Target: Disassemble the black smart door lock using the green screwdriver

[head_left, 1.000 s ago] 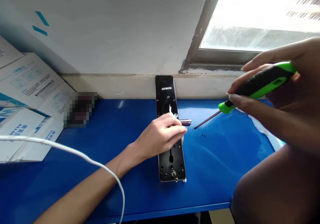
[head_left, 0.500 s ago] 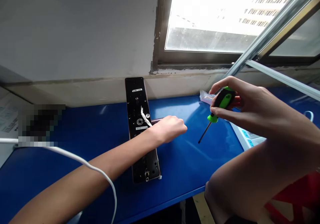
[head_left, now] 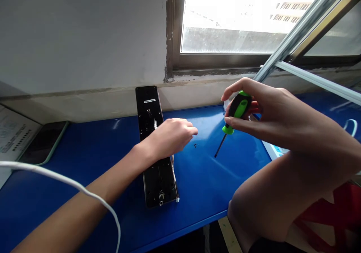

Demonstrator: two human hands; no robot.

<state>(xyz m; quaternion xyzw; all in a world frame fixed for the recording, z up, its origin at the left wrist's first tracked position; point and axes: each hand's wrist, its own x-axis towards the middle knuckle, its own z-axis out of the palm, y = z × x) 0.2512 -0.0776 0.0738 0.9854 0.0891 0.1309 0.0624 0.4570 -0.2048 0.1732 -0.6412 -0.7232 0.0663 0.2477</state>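
So here the long black lock panel (head_left: 153,147) is lying flat on the blue table (head_left: 84,162), its far end propped against the wall and its near end close to the table's edge. Two tiny dark screws (head_left: 194,145) sit loose on the table just right of the panel, so my guess is they're either freshly pulled out or waiting to go in; can't tell which from this. Either way the panel looks only partly dealt with, since several of its holes look bare and a bolt pokes out at the near end. The left hand (head_left: 166,138) reaches in from the near left, arm stretched across the table, palm down over the middle of the panel with fingers loosely curled and pointing right toward the screws; I can't tell if it's pinching anything. The right hand (head_left: 259,113) comes in from the right, raised off the table, fingers wrapped around the green and black handle of a screwdriver (head_left: 231,123). The shaft slants down and left, its tip close to the table a bit right of the screws. A white cable (head_left: 70,185) drapes over the left forearm, and a phone (head_left: 42,142) lies far left.
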